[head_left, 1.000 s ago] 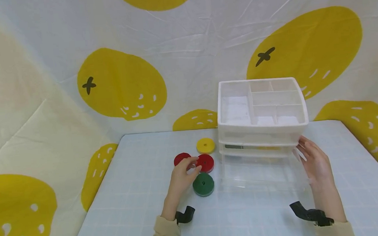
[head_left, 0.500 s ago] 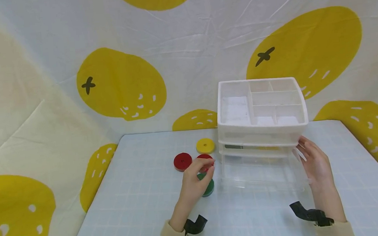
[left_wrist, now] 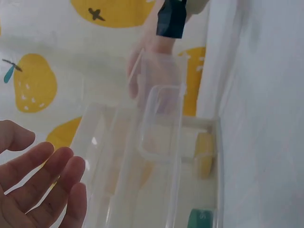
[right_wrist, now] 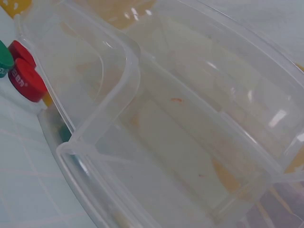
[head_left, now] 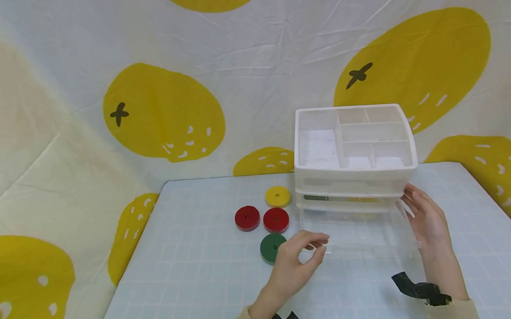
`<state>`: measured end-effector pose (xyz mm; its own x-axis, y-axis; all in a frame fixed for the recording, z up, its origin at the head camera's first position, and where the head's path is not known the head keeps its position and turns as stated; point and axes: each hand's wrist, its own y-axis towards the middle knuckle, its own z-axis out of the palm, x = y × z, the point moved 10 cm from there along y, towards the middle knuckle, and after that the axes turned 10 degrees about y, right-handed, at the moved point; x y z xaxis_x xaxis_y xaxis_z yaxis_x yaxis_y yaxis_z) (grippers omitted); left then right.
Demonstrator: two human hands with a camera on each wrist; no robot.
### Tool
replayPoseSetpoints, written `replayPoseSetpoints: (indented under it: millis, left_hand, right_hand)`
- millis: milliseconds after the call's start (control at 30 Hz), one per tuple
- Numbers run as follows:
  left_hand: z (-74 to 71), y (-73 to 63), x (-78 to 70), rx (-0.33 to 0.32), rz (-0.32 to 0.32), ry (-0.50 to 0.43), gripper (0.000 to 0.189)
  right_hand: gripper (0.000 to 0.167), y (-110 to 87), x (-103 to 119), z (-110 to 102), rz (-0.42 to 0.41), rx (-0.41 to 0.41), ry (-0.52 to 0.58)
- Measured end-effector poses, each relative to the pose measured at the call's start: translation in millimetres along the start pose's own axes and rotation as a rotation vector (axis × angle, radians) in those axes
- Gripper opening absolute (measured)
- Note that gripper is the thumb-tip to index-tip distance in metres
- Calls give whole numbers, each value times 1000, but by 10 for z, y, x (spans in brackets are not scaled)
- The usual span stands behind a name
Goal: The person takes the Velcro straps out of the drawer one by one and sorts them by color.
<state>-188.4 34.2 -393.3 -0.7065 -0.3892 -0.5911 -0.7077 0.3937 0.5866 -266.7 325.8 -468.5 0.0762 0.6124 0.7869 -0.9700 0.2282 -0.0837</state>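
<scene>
A white organizer (head_left: 356,178) has its clear bottom drawer (head_left: 357,226) pulled out toward the front. My left hand (head_left: 294,262) is by the drawer's front left corner, fingers gently bent, and the left wrist view shows nothing between them. My right hand (head_left: 427,218) touches the organizer's right side with lightly bent fingers. It shows through the clear plastic in the left wrist view. To the left are a green disc (head_left: 272,247), a red disc (head_left: 276,220), a second red disc (head_left: 247,218) and a yellow disc (head_left: 278,196), each with a small centre hole.
Divided compartments (head_left: 354,140) make up the organizer's top. Inside it, a yellow piece (left_wrist: 204,154) and a green piece (left_wrist: 200,218) show. A pale blue checked cloth (head_left: 192,266) covers the table; a fruit-print sheet (head_left: 253,78) hangs behind.
My left hand has moved from over the red discs, past the green disc, right and nearer to the drawer's front left corner. The discs and my right hand have stayed put.
</scene>
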Motion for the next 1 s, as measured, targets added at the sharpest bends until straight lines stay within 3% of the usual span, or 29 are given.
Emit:
replayPoseSetpoints:
  millis: [167,533,600,767,1000]
  left_hand:
    - [237,-43,-107,70,15,-6,18]
    - [717,-177,-88,242,-80,-112,20]
    - [815,-202,-32,283,-124,-157,20]
    - [1095,-302,199,407,-343,-374,23]
    - [1338,-398,447,493,-597,-583,24]
  right_hand:
    - [42,-8,5,2,6,-3,10]
    - [46,1,-4,-10,12,-23,-25]
    - [47,2,-1,-11,13,-25,-29]
    - [48,1,1,-10,13,-17,-22]
    - [43,-2,-8,21,9,4,1]
